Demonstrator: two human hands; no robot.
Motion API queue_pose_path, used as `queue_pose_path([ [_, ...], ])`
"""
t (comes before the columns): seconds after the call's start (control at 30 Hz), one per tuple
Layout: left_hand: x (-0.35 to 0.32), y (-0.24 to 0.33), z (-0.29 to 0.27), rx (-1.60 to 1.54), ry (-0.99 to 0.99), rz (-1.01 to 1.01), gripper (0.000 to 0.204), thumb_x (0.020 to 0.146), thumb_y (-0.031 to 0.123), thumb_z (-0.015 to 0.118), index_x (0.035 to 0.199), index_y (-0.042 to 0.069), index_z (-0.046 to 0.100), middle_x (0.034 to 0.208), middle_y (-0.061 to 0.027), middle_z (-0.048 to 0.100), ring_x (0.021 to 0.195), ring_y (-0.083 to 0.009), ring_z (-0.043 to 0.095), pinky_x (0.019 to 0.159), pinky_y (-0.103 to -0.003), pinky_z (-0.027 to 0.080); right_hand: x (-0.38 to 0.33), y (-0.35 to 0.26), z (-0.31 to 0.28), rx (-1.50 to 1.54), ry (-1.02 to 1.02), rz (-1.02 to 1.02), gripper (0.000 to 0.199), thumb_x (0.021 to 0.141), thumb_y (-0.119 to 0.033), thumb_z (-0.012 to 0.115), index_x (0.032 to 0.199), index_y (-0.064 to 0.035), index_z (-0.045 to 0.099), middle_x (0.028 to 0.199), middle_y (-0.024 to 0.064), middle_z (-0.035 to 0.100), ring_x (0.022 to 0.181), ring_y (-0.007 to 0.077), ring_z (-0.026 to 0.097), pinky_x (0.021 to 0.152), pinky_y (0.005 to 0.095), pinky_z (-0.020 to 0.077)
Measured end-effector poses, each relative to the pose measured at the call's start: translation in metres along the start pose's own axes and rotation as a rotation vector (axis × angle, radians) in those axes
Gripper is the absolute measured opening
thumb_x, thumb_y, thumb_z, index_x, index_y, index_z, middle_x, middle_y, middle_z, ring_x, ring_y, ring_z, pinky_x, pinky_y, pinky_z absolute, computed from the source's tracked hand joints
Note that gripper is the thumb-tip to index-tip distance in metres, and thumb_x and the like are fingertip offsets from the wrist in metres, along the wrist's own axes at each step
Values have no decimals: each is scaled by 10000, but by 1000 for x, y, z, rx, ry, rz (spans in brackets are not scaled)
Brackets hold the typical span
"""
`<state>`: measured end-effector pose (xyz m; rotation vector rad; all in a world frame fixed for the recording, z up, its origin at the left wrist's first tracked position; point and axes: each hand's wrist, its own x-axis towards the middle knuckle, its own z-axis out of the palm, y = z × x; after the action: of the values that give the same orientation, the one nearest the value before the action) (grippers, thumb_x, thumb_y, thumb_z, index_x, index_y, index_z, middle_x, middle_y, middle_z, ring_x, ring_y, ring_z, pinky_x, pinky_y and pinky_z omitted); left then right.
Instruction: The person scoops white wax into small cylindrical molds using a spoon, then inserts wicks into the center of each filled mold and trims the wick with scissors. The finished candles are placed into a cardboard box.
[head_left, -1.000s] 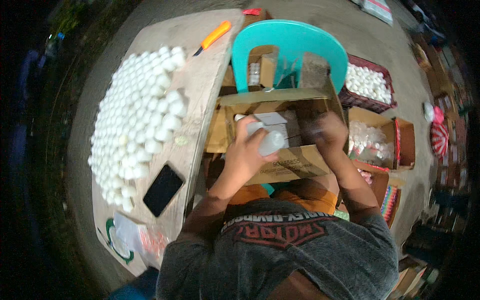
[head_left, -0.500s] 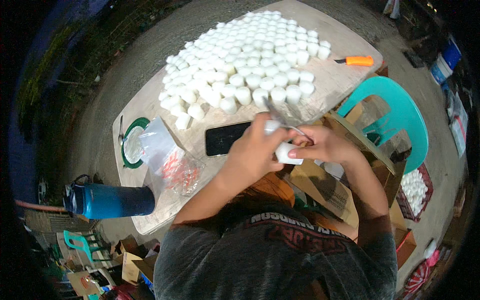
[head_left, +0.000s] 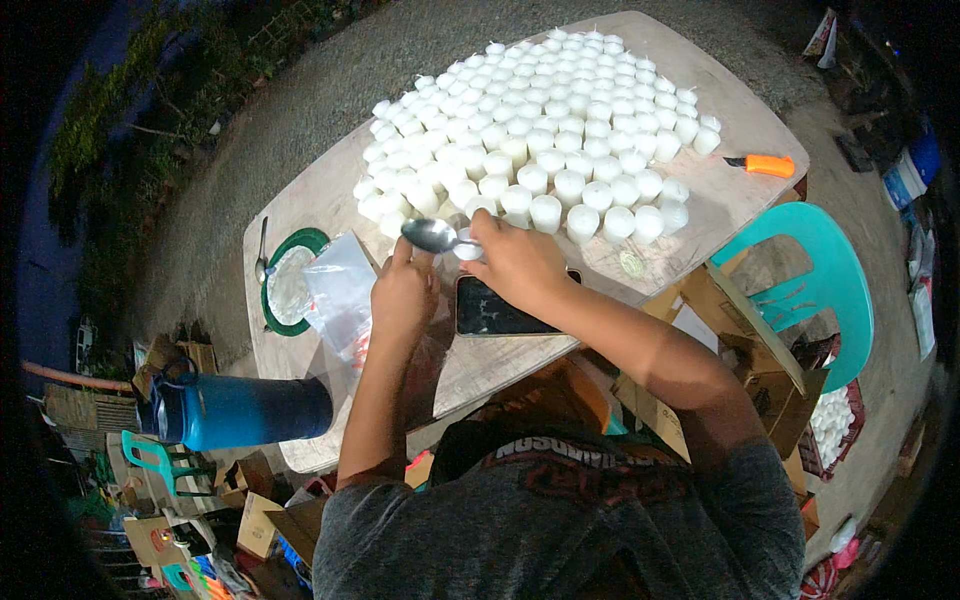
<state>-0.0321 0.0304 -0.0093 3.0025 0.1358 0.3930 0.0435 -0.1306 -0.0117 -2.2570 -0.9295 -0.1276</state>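
Close above the near edge of a large group of white candles (head_left: 545, 212), my two hands are held near each other. My right hand (head_left: 520, 265) is closed on a metal spoon (head_left: 428, 235), whose bowl points left. A single white candle (head_left: 467, 246) shows at my right fingertips, beside the spoon's handle. My left hand (head_left: 403, 295) is under and beside the spoon's bowl, fingers curled; what they hold, if anything, is hidden. Partly beneath my right hand and wrist lies a black phone (head_left: 495, 308).
On the table (head_left: 300, 215) are a green plate of white material (head_left: 290, 285), a clear plastic bag (head_left: 338, 285), a blue bottle (head_left: 250, 408) and an orange cutter (head_left: 768, 166). Cardboard boxes (head_left: 755, 300) and a teal chair (head_left: 835, 270) stand to the right.
Both hands have moved left and away from me, from beside the boxes to the candles' near edge. The spoon has come along; the view has shifted a little.
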Motion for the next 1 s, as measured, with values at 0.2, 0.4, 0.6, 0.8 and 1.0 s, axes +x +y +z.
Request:
queue_pose_path([
  [0.2, -4, -29, -3, -198, 190, -107, 487, 750, 220, 651, 1168, 45, 474, 1108, -169, 526, 884, -369, 591, 713, -423, 499, 6, 2, 24, -178, 144, -79, 217, 747, -104, 587, 931, -40, 493, 852, 105, 546, 570, 250, 623, 459, 348, 498],
  [0.4, 5, -29, -1, -50, -76, -408, 462, 749, 303, 668, 1145, 109, 533, 1068, -107, 583, 888, -313, 616, 711, -413, 499, 13, 2, 28, -141, 47, 34, 212, 756, -136, 641, 913, -78, 510, 863, 76, 556, 659, 275, 619, 534, 386, 497],
  [0.6, 8, -19, -18, 47, 54, -189, 515, 697, 190, 704, 1178, 131, 531, 1048, -78, 585, 926, -283, 601, 717, -388, 500, 7, -1, 6, 136, 162, 79, 146, 763, -108, 623, 870, -85, 527, 854, 64, 566, 717, 254, 617, 581, 377, 490],
  [0.8, 4, -17, -11, -118, 141, -252, 483, 664, 104, 694, 1085, 46, 464, 1026, -149, 523, 898, -325, 551, 761, -373, 459, 4, 19, -13, 294, 286, 96, 149, 759, -122, 618, 865, -89, 518, 844, 95, 547, 729, 291, 597, 593, 401, 477],
  [1.0, -25, -48, -9, -290, 28, 33, 542, 610, 111, 761, 977, -18, 384, 942, -186, 482, 815, -363, 523, 728, -394, 440, -13, 32, -43, 412, 458, 173, 143, 749, -63, 641, 842, -28, 539, 789, 114, 565, 697, 236, 571, 618, 335, 459],
])
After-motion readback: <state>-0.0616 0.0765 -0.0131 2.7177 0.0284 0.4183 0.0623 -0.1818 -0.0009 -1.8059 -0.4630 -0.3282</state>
